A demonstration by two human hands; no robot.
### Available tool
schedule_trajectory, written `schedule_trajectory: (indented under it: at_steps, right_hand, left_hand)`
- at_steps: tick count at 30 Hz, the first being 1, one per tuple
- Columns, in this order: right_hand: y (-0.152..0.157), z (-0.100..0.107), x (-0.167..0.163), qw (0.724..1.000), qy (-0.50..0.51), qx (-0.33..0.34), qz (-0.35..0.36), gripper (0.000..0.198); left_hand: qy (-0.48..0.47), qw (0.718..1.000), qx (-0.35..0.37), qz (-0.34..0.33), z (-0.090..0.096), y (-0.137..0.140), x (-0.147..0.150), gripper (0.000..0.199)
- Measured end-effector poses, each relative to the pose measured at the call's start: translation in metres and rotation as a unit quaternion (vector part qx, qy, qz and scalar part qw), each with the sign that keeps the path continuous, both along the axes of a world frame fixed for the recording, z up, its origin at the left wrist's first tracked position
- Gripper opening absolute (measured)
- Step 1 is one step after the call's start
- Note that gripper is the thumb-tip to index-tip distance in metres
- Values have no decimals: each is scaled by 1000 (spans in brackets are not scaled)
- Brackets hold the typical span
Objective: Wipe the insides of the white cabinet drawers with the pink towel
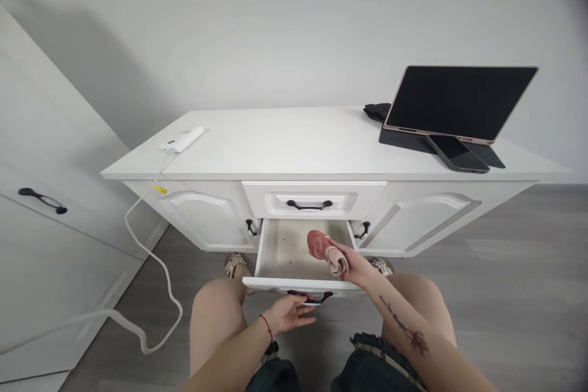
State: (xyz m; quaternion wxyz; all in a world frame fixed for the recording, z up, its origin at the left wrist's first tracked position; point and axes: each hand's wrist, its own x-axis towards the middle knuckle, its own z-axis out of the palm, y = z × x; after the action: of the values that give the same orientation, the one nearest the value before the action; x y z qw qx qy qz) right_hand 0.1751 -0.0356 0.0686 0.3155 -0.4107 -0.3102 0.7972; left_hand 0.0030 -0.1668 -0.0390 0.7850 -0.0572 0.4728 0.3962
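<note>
My right hand [351, 262] is closed around a rolled pair of pink socks [318, 246], held over the pulled-out lower drawer [280, 248]. The socks show a darker pink end and a paler folded cuff. At the drawer's front, my left hand [289, 313] is at the black drawer handle [316, 300], its thumb and forefinger on it and the other fingers stretched out below. The drawer's pale bottom shows, with a few small dark specks on it.
On the white cabinet [275, 141] stand a tablet [459, 101], a phone [457, 153], a black item [377, 111] and a white plug-in device [182, 138]. Its white cable [158, 257] hangs down on the left. Above the lower drawer, an upper drawer [312, 199] is closed.
</note>
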Motion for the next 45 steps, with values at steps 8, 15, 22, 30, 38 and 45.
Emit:
schedule_trajectory:
  at_steps: [8,15,22,30,38,45]
  right_hand:
    - [19,-59,-88,959,-191,174,112,37]
    - [9,-77,-116,725,-298,472,404,53]
    - [-7,-82,-130,587,-448,510,441,47]
    - [-4,-98,-147,562,-436,505,489,42]
    - [7,-117,-107,425,-265,699,511,32]
    - [16,-134,-111,398,-267,740,472,36]
  left_hand:
    - [10,999,-50,3,-6,-8,7,14]
    - [3,997,-82,11,-1,-9,6,13]
    - [-10,996,-90,-1,-5,-8,5,11]
    - [-3,997,-82,-7,-9,-9,7,8]
    - [-10,997,-67,-29,-3,-10,5,7]
    - [-10,993,-67,-101,-8,-10,0,5]
